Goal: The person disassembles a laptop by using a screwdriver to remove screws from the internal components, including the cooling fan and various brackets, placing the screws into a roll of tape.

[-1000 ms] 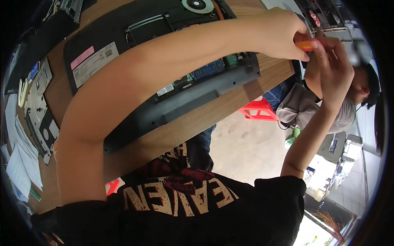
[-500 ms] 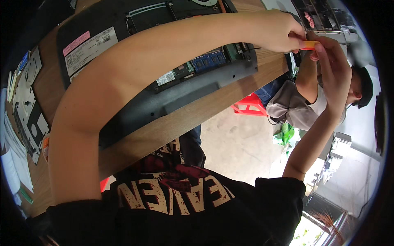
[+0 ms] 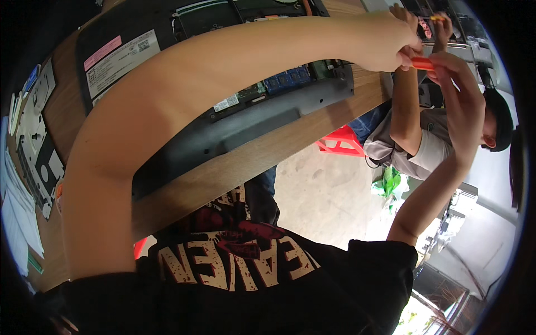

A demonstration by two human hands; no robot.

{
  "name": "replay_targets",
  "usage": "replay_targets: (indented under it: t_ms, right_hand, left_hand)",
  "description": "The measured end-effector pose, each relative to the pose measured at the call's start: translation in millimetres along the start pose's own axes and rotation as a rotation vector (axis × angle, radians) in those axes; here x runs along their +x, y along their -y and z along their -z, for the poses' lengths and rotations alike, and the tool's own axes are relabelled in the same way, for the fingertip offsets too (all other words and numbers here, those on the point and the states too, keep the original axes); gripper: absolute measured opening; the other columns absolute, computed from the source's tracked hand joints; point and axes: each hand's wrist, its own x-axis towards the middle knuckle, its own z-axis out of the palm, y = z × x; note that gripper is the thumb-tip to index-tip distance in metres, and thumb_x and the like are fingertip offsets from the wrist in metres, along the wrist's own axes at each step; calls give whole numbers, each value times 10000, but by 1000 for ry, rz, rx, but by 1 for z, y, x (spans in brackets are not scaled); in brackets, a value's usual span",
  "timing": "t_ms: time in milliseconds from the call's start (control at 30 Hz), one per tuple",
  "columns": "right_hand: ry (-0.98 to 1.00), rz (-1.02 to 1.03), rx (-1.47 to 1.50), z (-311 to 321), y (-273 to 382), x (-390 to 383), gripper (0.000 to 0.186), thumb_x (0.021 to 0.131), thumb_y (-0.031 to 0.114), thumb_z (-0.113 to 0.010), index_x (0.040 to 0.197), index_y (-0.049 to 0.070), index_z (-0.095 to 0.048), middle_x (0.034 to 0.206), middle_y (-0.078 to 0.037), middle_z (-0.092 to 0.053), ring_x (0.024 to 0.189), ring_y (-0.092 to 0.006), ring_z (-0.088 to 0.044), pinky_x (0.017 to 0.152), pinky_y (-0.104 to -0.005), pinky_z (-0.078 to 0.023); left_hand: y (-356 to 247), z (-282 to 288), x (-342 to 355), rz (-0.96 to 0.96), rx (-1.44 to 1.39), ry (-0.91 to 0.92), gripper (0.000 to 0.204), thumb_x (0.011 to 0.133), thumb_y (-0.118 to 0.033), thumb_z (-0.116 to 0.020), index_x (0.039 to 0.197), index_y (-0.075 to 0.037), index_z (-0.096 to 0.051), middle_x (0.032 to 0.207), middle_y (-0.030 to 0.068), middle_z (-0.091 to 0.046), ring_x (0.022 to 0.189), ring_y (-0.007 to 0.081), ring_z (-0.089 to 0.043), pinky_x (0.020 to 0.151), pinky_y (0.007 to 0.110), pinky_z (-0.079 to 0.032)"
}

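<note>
My left arm reaches across an opened laptop (image 3: 251,129), its underside off and a blue memory module (image 3: 286,79) showing inside. Beyond the laptop's right end, my left hand (image 3: 394,47) is closed, its fingertips at the left end of an orange-red handle (image 3: 422,63) like a screwdriver's. The fingers of my right hand (image 3: 464,95) pinch the right end of that handle. Whatever extends from the handle is hidden behind my left hand.
A co-worker in a grey shirt (image 3: 410,128) sits at the right, hands raised just beyond mine, with a small yellow-orange thing (image 3: 437,18) in one. A red stool (image 3: 341,142) stands below. Loose metal panels (image 3: 39,151) and papers (image 3: 19,206) lie at the left.
The handle has turned from orange-yellow to redder in my fingers and sits slightly lower. My right hand has shifted a little right. The co-worker's hands have come up behind mine.
</note>
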Motion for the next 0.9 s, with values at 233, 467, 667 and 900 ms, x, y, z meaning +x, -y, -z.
replay_targets:
  t_ms: [233,467,667,900]
  right_hand:
    - [-282,-268,-549,-19,-22,-10,264,957,257,-599,970,-2,-649,744,-21,-599,627,-45,-475,553,-193,-384]
    - [-208,75,34,-14,-6,-3,203,973,133,-563,1114,-2,-617,968,-57,-675,742,-99,-606,686,-210,-483]
    - [-248,-130,-325,-21,-7,-1,247,917,254,-667,940,8,-683,705,-28,-650,605,-51,-560,548,-213,-430]
    - [-323,-434,-731,-31,-3,9,605,945,611,-438,929,84,-735,596,-57,-614,498,-104,-506,503,-264,-403]
  left_hand:
    - [-37,18,-12,90,-47,-48,204,816,-145,-667,955,-7,-611,781,173,-658,734,318,-648,665,395,-495]
    - [-37,28,-10,185,-43,14,100,797,-80,-679,833,7,-645,733,183,-661,681,331,-652,631,401,-495]
    - [-20,21,-14,75,-137,32,100,832,-61,-627,851,37,-637,776,202,-672,738,350,-664,666,426,-501]
    - [-28,11,5,61,213,25,264,714,-315,-762,842,-85,-738,762,78,-695,726,231,-674,679,349,-525]
